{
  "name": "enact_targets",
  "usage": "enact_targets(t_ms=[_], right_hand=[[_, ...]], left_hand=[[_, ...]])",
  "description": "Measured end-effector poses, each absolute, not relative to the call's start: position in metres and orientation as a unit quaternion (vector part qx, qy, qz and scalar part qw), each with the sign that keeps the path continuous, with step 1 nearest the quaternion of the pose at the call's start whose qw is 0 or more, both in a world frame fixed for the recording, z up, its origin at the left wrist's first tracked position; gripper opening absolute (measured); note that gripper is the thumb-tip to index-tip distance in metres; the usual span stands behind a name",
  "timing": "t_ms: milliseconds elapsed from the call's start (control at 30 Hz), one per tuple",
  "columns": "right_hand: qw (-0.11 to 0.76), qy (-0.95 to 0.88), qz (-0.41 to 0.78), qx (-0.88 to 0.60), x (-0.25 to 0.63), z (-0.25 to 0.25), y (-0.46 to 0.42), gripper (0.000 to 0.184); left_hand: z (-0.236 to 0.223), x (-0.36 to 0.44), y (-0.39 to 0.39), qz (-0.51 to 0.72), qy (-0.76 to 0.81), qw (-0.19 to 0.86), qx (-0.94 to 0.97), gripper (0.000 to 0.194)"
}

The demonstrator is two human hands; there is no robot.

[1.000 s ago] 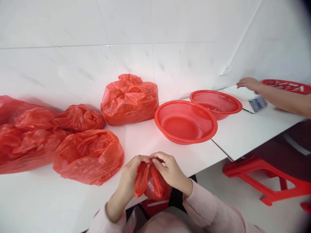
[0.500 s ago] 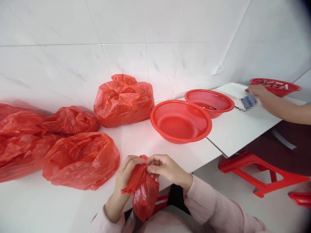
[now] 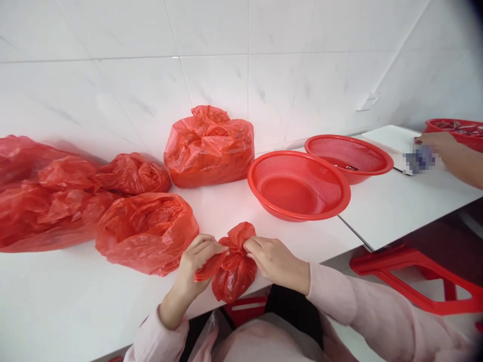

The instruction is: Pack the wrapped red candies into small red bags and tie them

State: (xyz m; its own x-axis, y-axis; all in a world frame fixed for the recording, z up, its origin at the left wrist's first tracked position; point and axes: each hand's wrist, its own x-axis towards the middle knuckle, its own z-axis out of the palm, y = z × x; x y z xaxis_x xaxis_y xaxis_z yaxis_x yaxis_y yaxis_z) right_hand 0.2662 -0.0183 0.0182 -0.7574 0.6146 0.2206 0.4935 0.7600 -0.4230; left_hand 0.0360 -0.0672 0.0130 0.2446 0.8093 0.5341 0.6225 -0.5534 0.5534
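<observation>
left hand point(image 3: 196, 261), right hand point(image 3: 277, 262) — fingertip grips on small red bag point(image 3: 233, 282) — farther over table point(image 3: 56, 301) than before

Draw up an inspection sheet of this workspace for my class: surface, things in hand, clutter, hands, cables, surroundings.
Surface: white table, a seam running toward its front edge.
Things in hand: small red bag, neck gathered.
Clutter: larger red bags at left and against the wall; front basin overlapping rear basin in view.
Hands: left hand and right hand pinch the small red bag's gathered plastic.
Cables: nothing seen.
Surroundings: socket, red stool, co-worker's hand.
</observation>
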Motion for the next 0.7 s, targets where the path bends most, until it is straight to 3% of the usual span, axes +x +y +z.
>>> enact_targets(t_ms=[100,167,233,300,367,433,567,700], right_hand=[[0.235,-0.910,0.188,-0.284,0.270,0.015,-0.015,0.013],[0.300,-0.891,0.212,-0.268,0.272,0.015,-0.008,0.009],[0.326,-0.877,0.242,-0.258,0.272,0.011,0.002,0.038],[0.284,-0.884,0.272,-0.254,0.270,-0.002,0.012,0.078],[0.220,-0.899,0.293,-0.241,0.267,-0.019,0.020,0.093],[0.204,-0.900,0.304,-0.237,0.262,-0.034,0.023,0.084],[0.267,-0.871,0.305,-0.278,0.253,-0.045,0.022,0.056],[0.309,-0.852,0.304,-0.294,0.249,-0.043,0.019,0.043]], left_hand=[[0.009,0.040,-0.073,0.442,0.531,0.161,0.705,0.010],[0.007,0.050,-0.080,0.479,0.569,0.199,0.638,0.017],[0.004,0.064,-0.089,0.494,0.568,0.244,0.612,0.037],[-0.005,0.080,-0.096,0.469,0.565,0.258,0.628,0.077],[-0.017,0.092,-0.099,0.421,0.597,0.232,0.642,0.103],[-0.028,0.098,-0.097,0.390,0.637,0.192,0.636,0.099],[-0.038,0.093,-0.087,0.394,0.658,0.168,0.619,0.073],[-0.034,0.086,-0.083,0.396,0.657,0.169,0.618,0.042]])
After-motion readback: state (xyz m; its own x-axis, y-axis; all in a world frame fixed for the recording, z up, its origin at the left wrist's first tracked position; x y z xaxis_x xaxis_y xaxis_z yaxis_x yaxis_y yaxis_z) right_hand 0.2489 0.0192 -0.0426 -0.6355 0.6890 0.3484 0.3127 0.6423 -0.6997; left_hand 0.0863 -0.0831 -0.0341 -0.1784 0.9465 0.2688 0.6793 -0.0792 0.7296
